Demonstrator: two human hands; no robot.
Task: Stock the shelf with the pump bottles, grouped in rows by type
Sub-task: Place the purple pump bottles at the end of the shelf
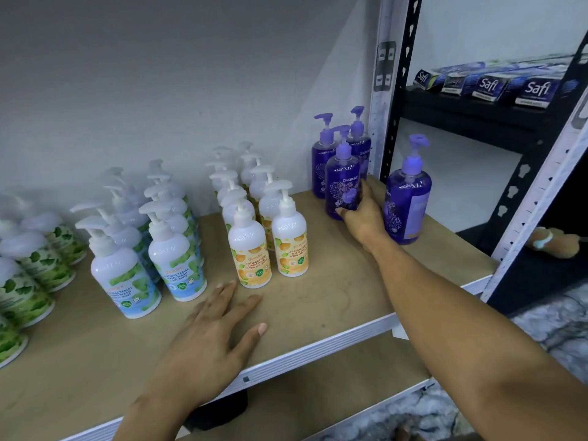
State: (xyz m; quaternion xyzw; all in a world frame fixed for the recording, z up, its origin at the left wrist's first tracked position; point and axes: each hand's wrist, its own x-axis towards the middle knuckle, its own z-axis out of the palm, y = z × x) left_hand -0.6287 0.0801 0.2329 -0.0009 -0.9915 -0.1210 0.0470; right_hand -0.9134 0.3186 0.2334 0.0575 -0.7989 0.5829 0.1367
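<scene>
- A pale grey wall (pixel 159 90) backs a brown board shelf (pixel 334 297) with a white metal front rim. A white upright post (pixel 380 90) stands at its right end.
- Pump bottles stand on the shelf in double rows that run from front to back.
- At far left are the green-leaf bottles (pixel 35 259), with white caps.
- Next come the white Cool Mint hand wash bottles (pixel 178 259), with blue-and-green labels.
- Right of them stand the white Ultra Moisture hand wash bottles (pixel 251 249), with orange labels.
- Two purple pump bottles (pixel 321 167) stand at the back right corner, near the post.
- A third purple bottle (pixel 342 176) stands upright just in front of them. The right hand (pixel 362 218) grips its lower half, with the fingers curled round the label.
- A fourth purple bottle (pixel 409 198) stands near the shelf's right edge, just beside that hand's back.
- The left hand (pixel 210 338) lies palm down on the bare front of the shelf, in front of the orange-label rows. Its fingers are spread and straight, and it holds nothing.
- On the neighbouring black rack, blue Safi boxes (pixel 534 90) lie in a row.
</scene>
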